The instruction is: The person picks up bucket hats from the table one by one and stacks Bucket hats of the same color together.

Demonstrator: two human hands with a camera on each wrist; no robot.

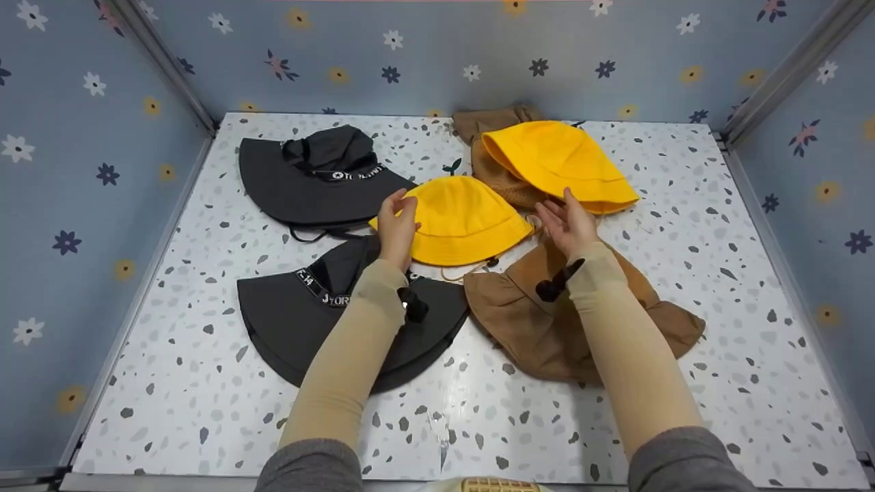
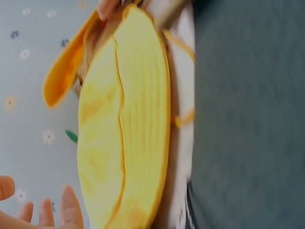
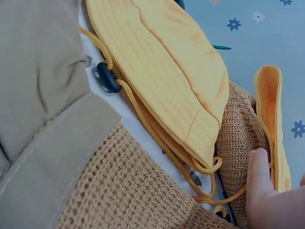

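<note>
A yellow bucket hat (image 1: 459, 222) sits crown up in the middle of the table, between both hands. My left hand (image 1: 398, 225) is at its left edge in the head view; in the left wrist view its fingers (image 2: 70, 207) are spread, holding nothing. My right hand (image 1: 571, 222) has loosely extended fingers just right of that hat. They are close to the brim of a second yellow hat (image 1: 564, 164), which leans on a brown hat (image 1: 495, 164); whether they touch it I cannot tell. A yellow cord (image 3: 147, 129) with a black toggle (image 3: 108, 78) trails from the middle hat.
Two black wide-brimmed hats lie to the left, one at the back (image 1: 307, 195) and one in front (image 1: 294, 335). Another brown hat (image 1: 547, 328) lies under my right forearm. Flower-patterned panels (image 1: 437, 61) enclose the speckled table (image 1: 738, 273).
</note>
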